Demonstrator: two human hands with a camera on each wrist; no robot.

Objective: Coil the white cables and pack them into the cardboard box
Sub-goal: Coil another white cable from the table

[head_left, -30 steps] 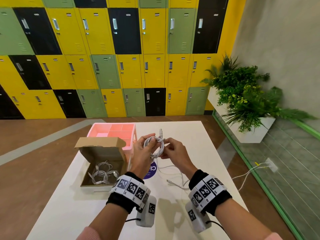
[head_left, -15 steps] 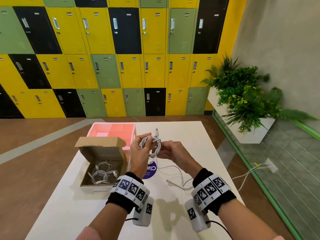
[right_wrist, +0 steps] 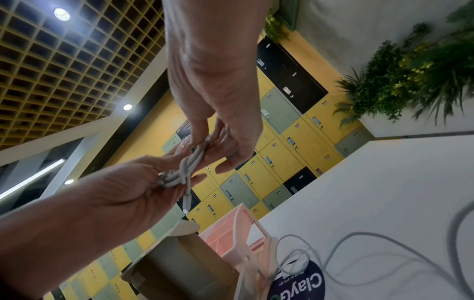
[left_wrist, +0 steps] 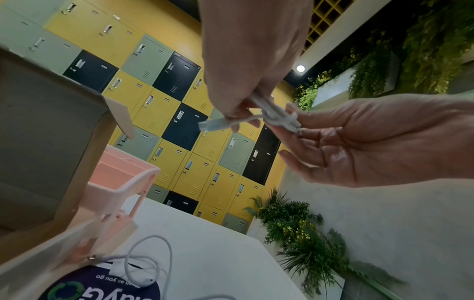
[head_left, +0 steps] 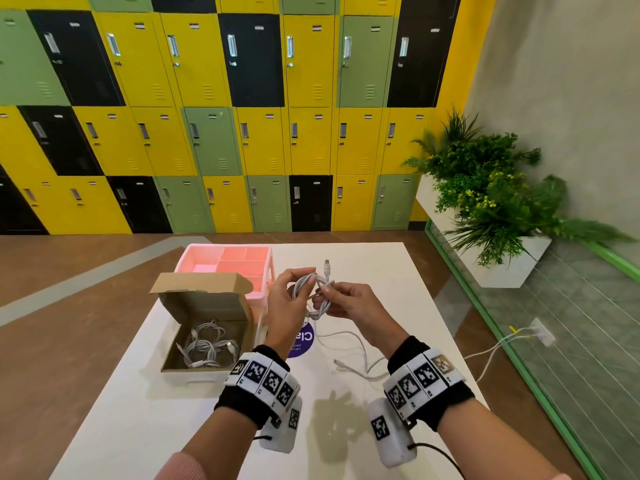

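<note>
Above the white table (head_left: 367, 268) I hold a coiled white cable (head_left: 313, 294) between both hands. My left hand (head_left: 306, 276) pinches the coil's top left edge. My right hand (head_left: 323, 289) pinches the strands at the coil's middle, where the cable's end is wound round them. One connector (head_left: 327, 266) sticks up from the coil. The wrist views show the same grip: left hand (left_wrist: 238, 119) and right hand (right_wrist: 202, 142) hold the bundle (right_wrist: 186, 169). The open cardboard box (head_left: 197, 375) stands to the left with several coiled cables (head_left: 207, 348) inside.
A loose white cable (head_left: 358, 351) lies on the table below my hands, partly over a round purple sticker (head_left: 302, 341). A pink compartment organizer (head_left: 228, 261) stands behind the box. Lockers, a planter (head_left: 502, 209) and a glass partition lie beyond the table.
The coil drifted slightly left, then back. My right hand moved from the coil's right edge to its middle, and the cable's end now runs round the strands.
</note>
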